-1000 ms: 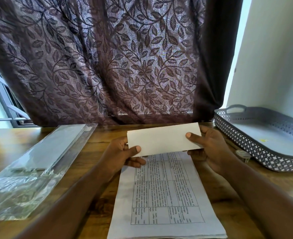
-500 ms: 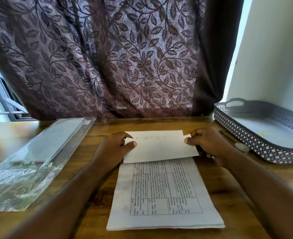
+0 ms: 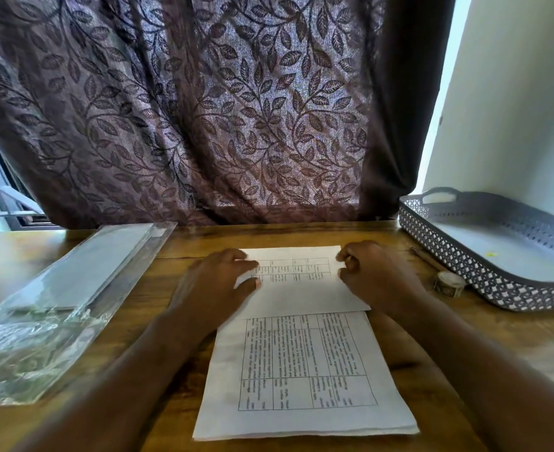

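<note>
A stack of paper (image 3: 305, 370) printed with a table lies in the middle of the desk (image 3: 184, 246), reaching from the near edge towards the far edge. The far end of its top sheet is folded back towards the person so that a blank flap (image 3: 301, 296) faces up, and a strip of printed table shows just beyond the flap. The left hand (image 3: 217, 282), blurred, lies on the left end of the fold, its fingers loosely straight and its thumb resting on the paper, gripping nothing. The right hand (image 3: 375, 278) sits at the right end of the fold with its fingers (image 3: 345, 256) curled and their tips against the paper's edge; whether they pinch it cannot be told. Near the right edge of the desk a small roll of tape (image 3: 448, 283) and a pen (image 3: 427, 260) lie just beside a grey perforated tray (image 3: 448, 256). Towards the left edge lies a clear plastic sleeve (image 3: 73, 288) with a grey sheet inside. A leaf-patterned curtain (image 3: 203, 109) hangs behind the far edge.
</note>
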### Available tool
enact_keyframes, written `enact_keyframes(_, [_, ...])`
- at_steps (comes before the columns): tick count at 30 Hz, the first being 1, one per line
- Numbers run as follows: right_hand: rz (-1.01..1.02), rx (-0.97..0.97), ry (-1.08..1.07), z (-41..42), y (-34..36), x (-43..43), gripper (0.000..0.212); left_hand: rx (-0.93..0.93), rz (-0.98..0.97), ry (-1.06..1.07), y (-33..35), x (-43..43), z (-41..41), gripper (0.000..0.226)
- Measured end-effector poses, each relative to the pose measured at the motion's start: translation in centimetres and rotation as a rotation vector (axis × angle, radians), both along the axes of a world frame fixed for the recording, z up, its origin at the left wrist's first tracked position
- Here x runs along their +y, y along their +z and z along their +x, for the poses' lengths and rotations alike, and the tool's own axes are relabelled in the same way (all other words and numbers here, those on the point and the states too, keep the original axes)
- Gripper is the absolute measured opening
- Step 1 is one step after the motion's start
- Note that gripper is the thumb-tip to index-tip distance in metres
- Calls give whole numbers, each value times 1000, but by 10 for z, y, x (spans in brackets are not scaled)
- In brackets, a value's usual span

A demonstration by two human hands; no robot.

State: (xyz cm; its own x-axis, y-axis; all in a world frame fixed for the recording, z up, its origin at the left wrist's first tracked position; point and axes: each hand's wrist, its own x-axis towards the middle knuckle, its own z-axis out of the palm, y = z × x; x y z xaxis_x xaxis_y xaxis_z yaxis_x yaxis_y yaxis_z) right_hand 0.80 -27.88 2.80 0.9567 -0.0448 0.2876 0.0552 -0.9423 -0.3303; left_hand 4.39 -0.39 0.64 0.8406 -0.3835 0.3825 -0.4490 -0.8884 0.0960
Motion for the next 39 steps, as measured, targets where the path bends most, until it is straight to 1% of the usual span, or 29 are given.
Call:
enact_keyframes(1, [-27,5,69,-3,0,6,32,7,70,-41,2,-6,-6,62])
enact_keyframes(2, [-38,41,148,-7,-2,13,37,23,150,-72,4,-14,-13,66])
enact_keyframes(3, [-47,105,228,-11,-6,23,43,36,233,-85,5,-21,-19,63])
enact_keyframes(5, [-136,262,358,-21,-15,43,54,62,350,-86,6,-31,-30,52])
enact_keyframes(7, [-238,333,440,-27,-23,58,58,170,334,-74,6,-35,-38,48])
enact_keyframes(9, [-253,340,444,-29,-24,63,59,250,293,-98,6,-36,-39,45])
enact_keyframes(12, [-236,356,384,-28,-19,56,56,302,291,-119,6,-35,-32,44])
enact_keyframes(15, [-167,299,290,-27,-17,53,50,328,279,-125,7,-35,-27,45])
enact_keyframes(17, [-174,254,245,-27,-17,58,49,343,255,-129,7,-33,-26,44])
enact_keyframes(21, [-179,172,221,-29,-19,62,51,267,172,-100,3,-34,-26,37])
enact_keyframes(25, [-151,165,218,-31,-15,59,53,174,112,-83,3,-25,-43,42])
enact_keyframes(27, [-165,179,209,-34,-9,64,56,103,0,-34,8,-7,-50,42])
enact_keyframes(28, [-166,173,198,-36,-6,66,57,60,-56,-9,11,3,-54,38])
enact_keyframes(30, [-125,116,175,-40,0,77,51,-44,-119,52,13,27,-65,31])
enact_keyframes(31, [-76,81,171,-42,2,83,47,-85,-166,75,13,36,-71,31])
enact_keyframes(33, [-18,19,217,-47,5,108,41,-110,-293,133,15,63,-91,28])
enact_keyframes(34, [-6,0,247,-49,5,122,38,-109,-320,164,16,74,-99,25])
enact_keyframes(37, [65,-53,366,-61,8,180,34,-122,-297,286,12,125,-120,29])
enact_keyframes(39, [113,-34,461,-71,10,217,31,-143,-342,346,8,157,-132,35])
